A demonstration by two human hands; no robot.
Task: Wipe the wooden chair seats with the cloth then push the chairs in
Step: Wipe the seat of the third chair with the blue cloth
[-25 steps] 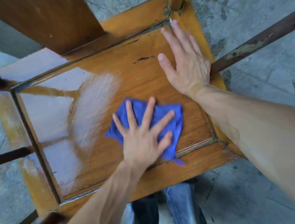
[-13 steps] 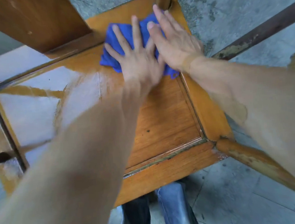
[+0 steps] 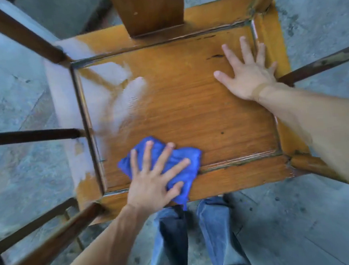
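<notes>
Grey stone floor (image 3: 304, 226) lies under my wooden chair seat (image 3: 189, 114). My left hand (image 3: 152, 183) lies flat, fingers spread, pressing the blue cloth (image 3: 185, 169) on the near edge of the seat. My right hand (image 3: 246, 75) rests flat and loose on the far right corner, holding nothing. Half a second ago both hands were together at the far edge. Dark chair bars (image 3: 28, 136) stick out at the sides.

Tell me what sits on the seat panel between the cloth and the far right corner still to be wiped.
Only the right hand, pressed flat near that corner of the chair seat. The left hand presses the blue cloth at the near edge; bare wood lies between.
</notes>
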